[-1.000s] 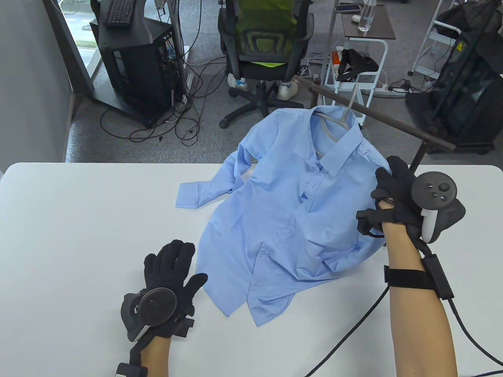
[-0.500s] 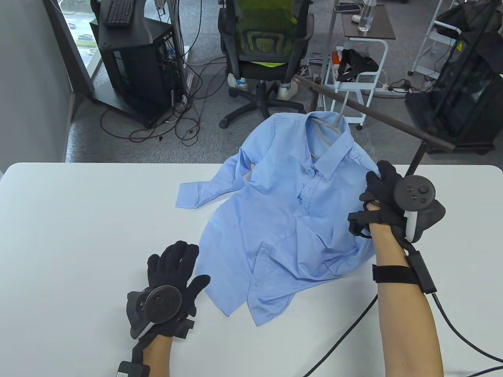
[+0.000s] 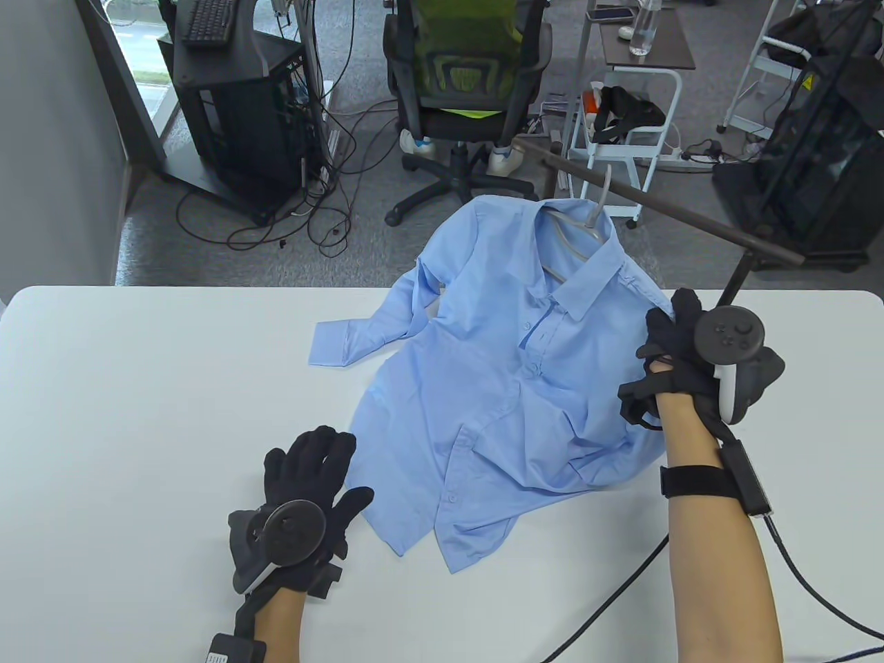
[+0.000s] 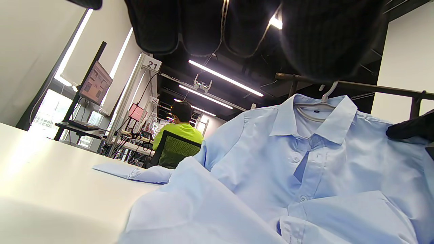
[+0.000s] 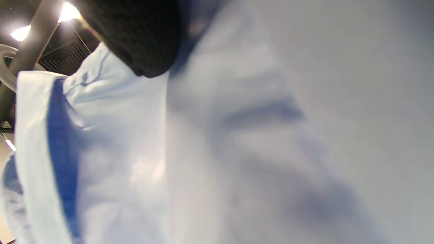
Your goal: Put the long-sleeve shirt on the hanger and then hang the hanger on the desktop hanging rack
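1. My right hand (image 3: 673, 359) grips the shirt (image 3: 511, 373) at its shoulder, lifting it.
2. Hanger (image 3: 587, 221) hook nears the rack (image 3: 663, 207); ease it over squarely.
3. My left hand (image 3: 311, 476) rests flat, fingers relaxed, holding nothing.

shirt (image 3: 511, 373) on table (image 3: 138, 414), hanger (image 3: 587, 221) inside collar, beneath rack bar (image 3: 690, 221).

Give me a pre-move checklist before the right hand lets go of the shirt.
1. Hanger inside the collar: ok.
2. Hanger hook over the rack bar: cannot tell; it sits at the bar.
3. Right hand grips the shirt at its shoulder: ok.
4. Left hand free, resting on the table by the hem: ok.
5. Shirt hanging clear of the table: not ok; sleeve and hem lie on it.
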Action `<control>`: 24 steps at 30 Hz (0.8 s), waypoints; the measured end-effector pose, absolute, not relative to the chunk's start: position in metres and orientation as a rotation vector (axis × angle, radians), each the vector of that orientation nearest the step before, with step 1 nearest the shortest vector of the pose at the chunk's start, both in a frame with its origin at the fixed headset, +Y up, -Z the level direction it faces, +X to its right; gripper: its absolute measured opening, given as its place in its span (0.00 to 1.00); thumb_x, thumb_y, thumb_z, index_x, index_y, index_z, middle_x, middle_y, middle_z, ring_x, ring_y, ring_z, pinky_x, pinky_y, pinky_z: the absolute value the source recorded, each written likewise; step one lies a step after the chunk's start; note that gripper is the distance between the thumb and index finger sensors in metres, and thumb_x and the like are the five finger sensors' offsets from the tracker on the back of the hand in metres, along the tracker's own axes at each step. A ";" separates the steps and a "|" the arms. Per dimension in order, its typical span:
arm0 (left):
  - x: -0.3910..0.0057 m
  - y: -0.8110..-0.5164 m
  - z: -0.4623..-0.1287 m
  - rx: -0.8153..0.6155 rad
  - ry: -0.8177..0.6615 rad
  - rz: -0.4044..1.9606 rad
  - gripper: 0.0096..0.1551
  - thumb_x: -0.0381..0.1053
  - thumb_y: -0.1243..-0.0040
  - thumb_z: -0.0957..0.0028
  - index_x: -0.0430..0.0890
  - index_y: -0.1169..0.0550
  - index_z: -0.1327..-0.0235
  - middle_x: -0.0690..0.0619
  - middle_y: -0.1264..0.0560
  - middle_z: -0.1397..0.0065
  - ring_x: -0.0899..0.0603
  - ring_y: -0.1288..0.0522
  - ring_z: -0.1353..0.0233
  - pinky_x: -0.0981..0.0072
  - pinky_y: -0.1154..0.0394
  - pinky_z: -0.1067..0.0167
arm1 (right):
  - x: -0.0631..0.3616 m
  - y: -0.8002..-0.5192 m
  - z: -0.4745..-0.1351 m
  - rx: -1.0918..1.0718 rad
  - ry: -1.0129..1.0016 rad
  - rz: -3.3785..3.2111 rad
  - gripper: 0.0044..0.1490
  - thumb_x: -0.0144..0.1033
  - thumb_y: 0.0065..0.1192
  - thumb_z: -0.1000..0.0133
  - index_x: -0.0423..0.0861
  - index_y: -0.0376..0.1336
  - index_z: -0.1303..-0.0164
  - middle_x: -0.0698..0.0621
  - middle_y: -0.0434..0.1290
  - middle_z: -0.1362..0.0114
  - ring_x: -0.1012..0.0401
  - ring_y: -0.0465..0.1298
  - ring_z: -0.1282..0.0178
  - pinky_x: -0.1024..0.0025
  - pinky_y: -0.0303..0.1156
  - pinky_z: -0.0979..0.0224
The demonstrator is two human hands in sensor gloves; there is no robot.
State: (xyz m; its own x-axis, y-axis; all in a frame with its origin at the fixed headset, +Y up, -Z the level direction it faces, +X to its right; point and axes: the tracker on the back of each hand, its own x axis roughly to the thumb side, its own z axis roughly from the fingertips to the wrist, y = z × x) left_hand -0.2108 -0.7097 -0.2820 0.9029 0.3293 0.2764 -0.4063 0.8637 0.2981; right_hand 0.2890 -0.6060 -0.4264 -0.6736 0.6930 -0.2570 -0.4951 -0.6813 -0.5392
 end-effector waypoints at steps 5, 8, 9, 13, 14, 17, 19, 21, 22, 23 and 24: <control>-0.207 -0.708 -0.280 0.358 -0.235 0.367 0.49 0.67 0.32 0.60 0.53 0.31 0.23 0.46 0.37 0.16 0.33 0.34 0.17 0.25 0.46 0.28 | 0.290 -0.591 -0.409 -0.526 -0.605 2.316 0.45 0.51 0.73 0.50 0.47 0.61 0.24 0.35 0.63 0.27 0.35 0.66 0.29 0.31 0.58 0.29; -0.202 -0.705 -0.279 0.364 -0.252 0.347 0.48 0.67 0.32 0.60 0.53 0.31 0.23 0.46 0.37 0.16 0.33 0.34 0.17 0.25 0.46 0.29 | 0.286 -0.575 -0.391 -0.443 -0.656 2.336 0.46 0.52 0.73 0.50 0.47 0.60 0.23 0.35 0.62 0.26 0.34 0.64 0.28 0.30 0.56 0.28; -0.200 -0.704 -0.278 0.367 -0.259 0.341 0.48 0.66 0.32 0.60 0.52 0.31 0.23 0.46 0.37 0.16 0.33 0.34 0.17 0.25 0.46 0.29 | 0.283 -0.570 -0.385 -0.406 -0.664 2.343 0.46 0.52 0.73 0.50 0.47 0.60 0.23 0.35 0.61 0.26 0.34 0.64 0.27 0.29 0.56 0.28; -0.195 -0.702 -0.276 0.372 -0.279 0.327 0.48 0.67 0.33 0.59 0.52 0.30 0.23 0.45 0.37 0.16 0.32 0.34 0.17 0.24 0.46 0.29 | 0.266 -0.559 -0.361 -0.236 -0.666 2.399 0.45 0.52 0.72 0.49 0.46 0.62 0.24 0.35 0.61 0.25 0.34 0.61 0.24 0.28 0.54 0.27; -0.193 -0.702 -0.276 0.369 -0.285 0.323 0.48 0.67 0.33 0.59 0.52 0.30 0.23 0.46 0.37 0.16 0.33 0.35 0.17 0.24 0.46 0.29 | 0.260 -0.559 -0.354 -0.174 -0.656 2.409 0.45 0.52 0.72 0.49 0.46 0.62 0.24 0.35 0.61 0.24 0.34 0.61 0.24 0.27 0.53 0.27; -0.189 -0.702 -0.276 0.361 -0.300 0.308 0.48 0.67 0.33 0.59 0.52 0.30 0.23 0.45 0.37 0.16 0.32 0.35 0.17 0.24 0.46 0.29 | 0.243 -0.564 -0.337 -0.054 -0.628 2.460 0.44 0.53 0.72 0.49 0.47 0.62 0.24 0.35 0.61 0.24 0.33 0.60 0.23 0.26 0.52 0.27; -0.185 -0.702 -0.275 0.351 -0.310 0.291 0.48 0.67 0.33 0.59 0.52 0.30 0.23 0.45 0.36 0.16 0.32 0.34 0.17 0.24 0.46 0.29 | 0.231 -0.572 -0.325 0.022 -0.609 2.494 0.44 0.53 0.72 0.49 0.47 0.62 0.24 0.35 0.60 0.23 0.33 0.59 0.22 0.26 0.52 0.27; -0.181 -0.702 -0.275 0.336 -0.324 0.270 0.47 0.66 0.34 0.59 0.51 0.30 0.23 0.45 0.35 0.17 0.32 0.34 0.18 0.24 0.46 0.29 | 0.219 -0.583 -0.315 0.092 -0.588 2.535 0.45 0.54 0.71 0.49 0.47 0.62 0.23 0.35 0.60 0.23 0.33 0.59 0.22 0.26 0.52 0.27; -0.179 -0.703 -0.275 0.329 -0.331 0.256 0.47 0.66 0.34 0.58 0.51 0.29 0.23 0.45 0.35 0.17 0.32 0.34 0.18 0.24 0.46 0.29 | 0.213 -0.590 -0.310 0.132 -0.572 2.554 0.45 0.54 0.72 0.49 0.48 0.62 0.23 0.36 0.60 0.23 0.33 0.59 0.22 0.26 0.52 0.27; -0.176 -0.703 -0.275 0.328 -0.337 0.243 0.47 0.66 0.34 0.58 0.51 0.29 0.23 0.45 0.35 0.17 0.32 0.34 0.18 0.24 0.46 0.29 | 0.207 -0.598 -0.306 0.170 -0.550 2.581 0.45 0.54 0.71 0.49 0.48 0.63 0.24 0.36 0.60 0.22 0.34 0.59 0.22 0.26 0.52 0.26; -0.175 -0.703 -0.274 0.327 -0.343 0.235 0.47 0.66 0.34 0.58 0.51 0.29 0.23 0.45 0.35 0.17 0.32 0.34 0.18 0.24 0.46 0.29 | 0.203 -0.604 -0.304 0.187 -0.537 2.596 0.45 0.55 0.71 0.49 0.48 0.63 0.23 0.36 0.60 0.22 0.33 0.59 0.22 0.26 0.52 0.26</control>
